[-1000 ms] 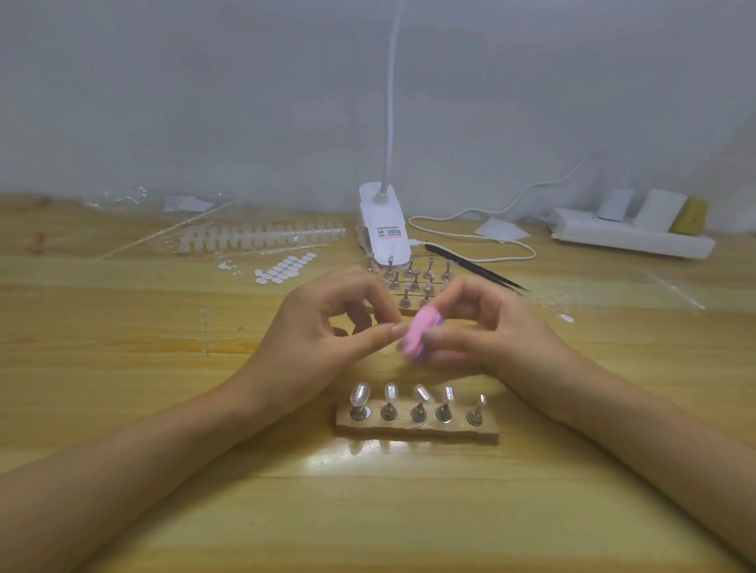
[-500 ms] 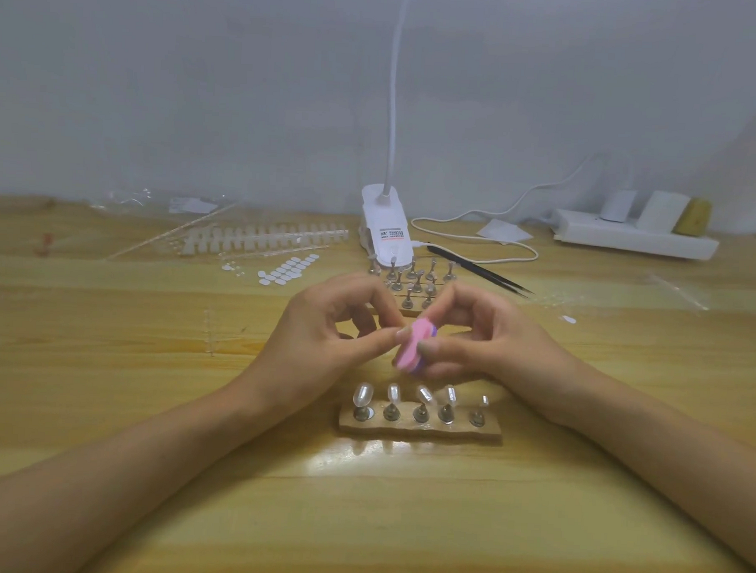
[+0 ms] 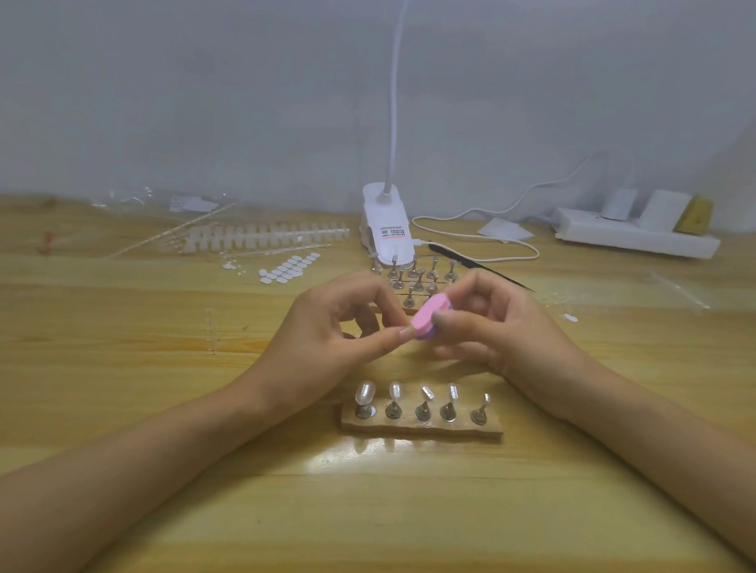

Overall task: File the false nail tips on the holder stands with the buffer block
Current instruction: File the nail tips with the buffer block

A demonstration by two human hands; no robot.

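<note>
My right hand (image 3: pixel 495 330) grips a pink buffer block (image 3: pixel 427 316) between thumb and fingers, tilted, above the table's middle. My left hand (image 3: pixel 335 332) pinches thumb and forefinger together on a small nail tip at the block's lower end; the tip is almost hidden. In front of both hands lies a wooden base (image 3: pixel 422 429) with several metal holder stands, each with a shiny false nail tip (image 3: pixel 366 392) on top. Neither hand touches this base.
A second group of bare metal stands (image 3: pixel 420 275) sits behind the hands, by the white lamp base (image 3: pixel 387 230). Black tweezers (image 3: pixel 481 267), a power strip (image 3: pixel 629 239), a strip of nail tips (image 3: pixel 265 238) and white stickers (image 3: pixel 288 267) lie at the back.
The buffer block dipped a little and then rose again against my left fingertips. Both hands stay in the same place above the base.
</note>
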